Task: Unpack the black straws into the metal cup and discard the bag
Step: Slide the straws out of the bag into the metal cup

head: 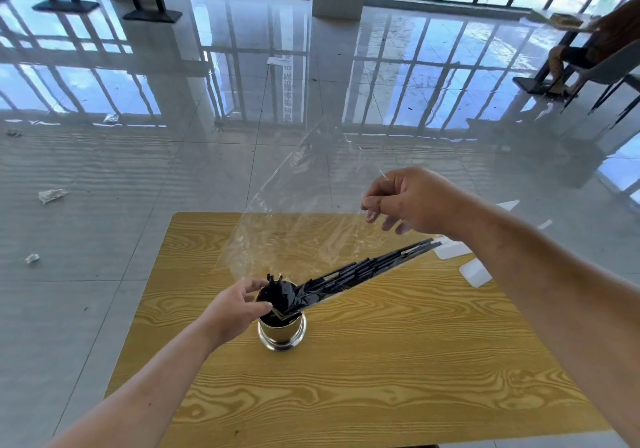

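A metal cup (282, 333) stands upright on the wooden table (381, 361), a little left of the middle. A clear plastic bag (304, 219) is held tilted above it, its open mouth down at the cup's rim. Black straws (367, 267) lie along the bag's lower edge, and their lower ends reach into the cup. My right hand (412, 201) pinches the bag's raised far end. My left hand (239, 305) grips the bag's mouth at the cup's left rim.
White sheets (474, 274) lie at the table's right edge. Scraps of crumpled paper (52, 194) are scattered on the glossy tiled floor to the left. A person sits on a chair (602, 66) at another table, far right.
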`<state>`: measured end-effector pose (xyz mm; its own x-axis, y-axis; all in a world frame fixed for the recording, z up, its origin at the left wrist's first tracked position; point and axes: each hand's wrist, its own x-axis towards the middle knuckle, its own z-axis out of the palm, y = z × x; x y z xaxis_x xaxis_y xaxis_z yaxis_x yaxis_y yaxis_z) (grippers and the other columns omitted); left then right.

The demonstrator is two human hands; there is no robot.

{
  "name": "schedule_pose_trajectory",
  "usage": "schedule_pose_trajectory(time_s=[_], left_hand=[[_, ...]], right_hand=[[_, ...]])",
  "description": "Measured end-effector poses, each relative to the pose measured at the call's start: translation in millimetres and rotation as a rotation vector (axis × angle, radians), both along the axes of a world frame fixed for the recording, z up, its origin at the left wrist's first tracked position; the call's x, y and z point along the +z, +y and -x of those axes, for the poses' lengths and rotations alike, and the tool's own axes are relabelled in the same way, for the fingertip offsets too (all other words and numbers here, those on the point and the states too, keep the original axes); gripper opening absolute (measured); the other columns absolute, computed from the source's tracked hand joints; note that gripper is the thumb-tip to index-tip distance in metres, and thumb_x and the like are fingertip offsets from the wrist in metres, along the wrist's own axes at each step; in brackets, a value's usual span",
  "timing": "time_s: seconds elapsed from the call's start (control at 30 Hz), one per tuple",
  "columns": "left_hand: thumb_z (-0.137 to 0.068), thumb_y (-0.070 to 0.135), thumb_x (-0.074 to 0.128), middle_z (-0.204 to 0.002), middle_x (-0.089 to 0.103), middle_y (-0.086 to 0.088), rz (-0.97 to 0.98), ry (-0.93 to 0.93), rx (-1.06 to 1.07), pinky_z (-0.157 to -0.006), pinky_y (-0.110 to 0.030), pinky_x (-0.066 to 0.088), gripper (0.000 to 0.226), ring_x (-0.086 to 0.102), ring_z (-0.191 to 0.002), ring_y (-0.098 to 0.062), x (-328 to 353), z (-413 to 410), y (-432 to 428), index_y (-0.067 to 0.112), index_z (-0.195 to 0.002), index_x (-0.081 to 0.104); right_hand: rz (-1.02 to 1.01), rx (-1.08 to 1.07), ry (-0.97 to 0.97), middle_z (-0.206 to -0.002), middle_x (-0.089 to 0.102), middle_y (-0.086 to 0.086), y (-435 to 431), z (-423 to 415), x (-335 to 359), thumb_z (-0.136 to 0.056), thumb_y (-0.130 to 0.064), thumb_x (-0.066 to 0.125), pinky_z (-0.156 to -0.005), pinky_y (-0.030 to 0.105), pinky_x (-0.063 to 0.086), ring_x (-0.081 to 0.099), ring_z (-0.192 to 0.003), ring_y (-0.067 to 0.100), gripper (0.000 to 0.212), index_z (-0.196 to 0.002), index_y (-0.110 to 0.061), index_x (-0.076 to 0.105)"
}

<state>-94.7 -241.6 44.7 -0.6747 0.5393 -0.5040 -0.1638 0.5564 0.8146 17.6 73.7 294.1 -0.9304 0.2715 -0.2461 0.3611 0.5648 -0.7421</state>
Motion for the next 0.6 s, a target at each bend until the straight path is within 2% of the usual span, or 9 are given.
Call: schedule_pose_trajectory(time_s=[0.17, 0.33, 0.47, 0.6], left_hand=[[-0.074, 0.031, 0.082, -0.133, 0.070, -0.004, -0.029, -0.034, 0.022, -0.108, -0.052, 0.055, 0.055, 0.070, -0.120, -0.026, -1.1, -2.3, 2.3, 0.035, -0.127, 0.066], [-0.070, 0.040, 0.084, -0.136, 0.064, 0.015, -0.030, 0.018, 0.008, -0.108, -0.048, 0.055, 0.056, 0.060, -0.127, -0.012, -1.4, -1.9, -0.3, 0.046, -0.122, 0.065], [-0.061, 0.042, 0.086, -0.139, 0.062, 0.012, -0.076, 0.006, 0.031, -0.111, -0.049, 0.054, 0.067, 0.057, -0.133, -0.016, -1.3, -1.6, 0.0, 0.043, -0.125, 0.064], [-0.069, 0.034, 0.087, -0.138, 0.060, 0.015, -0.068, 0.037, 0.000, -0.111, -0.045, 0.053, 0.067, 0.056, -0.132, -0.014, 5.5, -4.6, 3.8, 0.042, -0.130, 0.061]], right_hand=[[-0.025, 0.008, 0.010, -0.085, 0.082, -0.003, -6.1, 4.9, 4.7, -0.100, -0.024, 0.073, -0.067, 0.035, 0.061, 0.075, -0.072, 0.014, 0.008, -0.096, -0.020, 0.079], [-0.047, 0.029, -0.001, -0.085, 0.082, -0.005, -10.3, 7.0, 10.7, -0.101, -0.025, 0.072, -0.064, 0.032, 0.060, 0.076, -0.073, 0.016, 0.009, -0.097, -0.020, 0.079], [-0.060, 0.047, -0.003, -0.086, 0.082, -0.004, -13.5, 7.8, 15.5, -0.101, -0.024, 0.071, -0.066, 0.034, 0.060, 0.078, -0.075, 0.018, 0.010, -0.097, -0.020, 0.079], [-0.067, 0.061, -0.002, -0.086, 0.082, -0.004, -18.4, 10.3, 19.8, -0.101, -0.024, 0.071, -0.068, 0.035, 0.062, 0.079, -0.078, 0.020, 0.010, -0.096, -0.019, 0.079]])
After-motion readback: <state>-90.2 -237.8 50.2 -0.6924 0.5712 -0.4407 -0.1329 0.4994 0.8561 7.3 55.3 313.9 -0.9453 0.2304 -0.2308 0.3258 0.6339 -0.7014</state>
